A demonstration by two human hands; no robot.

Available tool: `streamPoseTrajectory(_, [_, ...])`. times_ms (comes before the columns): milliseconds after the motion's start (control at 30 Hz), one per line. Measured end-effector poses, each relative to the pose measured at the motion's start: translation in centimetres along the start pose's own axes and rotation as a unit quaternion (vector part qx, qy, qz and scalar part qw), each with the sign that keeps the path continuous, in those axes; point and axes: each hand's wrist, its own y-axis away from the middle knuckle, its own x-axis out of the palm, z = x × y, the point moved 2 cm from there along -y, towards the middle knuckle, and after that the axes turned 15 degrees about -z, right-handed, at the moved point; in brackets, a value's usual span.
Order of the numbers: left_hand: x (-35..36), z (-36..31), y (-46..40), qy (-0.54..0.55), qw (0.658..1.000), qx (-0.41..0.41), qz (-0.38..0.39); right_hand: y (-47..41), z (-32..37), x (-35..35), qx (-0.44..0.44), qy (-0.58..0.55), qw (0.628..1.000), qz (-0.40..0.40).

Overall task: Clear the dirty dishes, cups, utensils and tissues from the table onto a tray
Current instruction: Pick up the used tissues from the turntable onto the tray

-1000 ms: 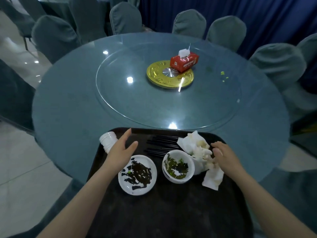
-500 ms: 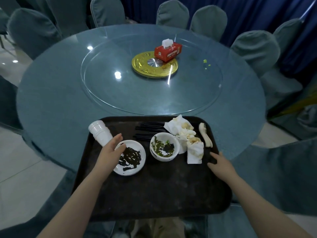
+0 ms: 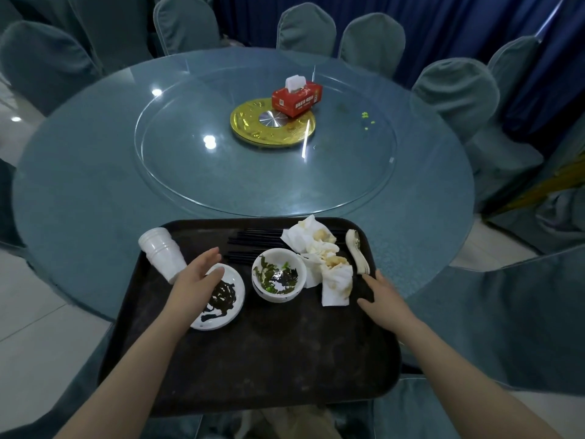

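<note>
Tray (image 3: 253,369), one plate (image 3: 226,299), one bowl (image 3: 279,278), both hands' (image 3: 198,280) (image 3: 384,296) grip apart, empty

Tray (image 3: 272,359): dark, matt, scuffed. Bowl (image 3: 278,277): glossy white. Tissues (image 3: 319,255): crumpled, stained paper. Table (image 3: 95,185): smooth reflective glass.

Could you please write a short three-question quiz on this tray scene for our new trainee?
1. True or false: the tissue box is on the tray.
2. Which lies nearest the tray's right edge: A) cups B) spoons C) chopsticks?
3. What is the left hand over?

Key:
1. False; it sits on the turntable.
2. B.
3. The stained plate; the right hand hovers open beside the tissues, holding nothing.
</note>
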Motion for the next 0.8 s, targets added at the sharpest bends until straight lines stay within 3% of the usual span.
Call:
streamPoseTrajectory(233, [3.0,-2.7,-2.0,-0.003,1.000,0.012,-0.003,-6.1,0.5,-1.7,-0.081,0.060,0.994,-0.041])
streamPoseTrajectory(567, [10.6,-7.2,-8.7,-0.027,0.998,0.009,-0.062,-21.2,2.1,-4.8,-0.150,-0.008,0.988,-0.030])
streamPoseTrajectory(800, [13.4,-7.3,-12.1,-0.065,0.996,-0.001,-0.065,-30.1,2.2,-5.6,-0.192,0.156,0.969,0.017])
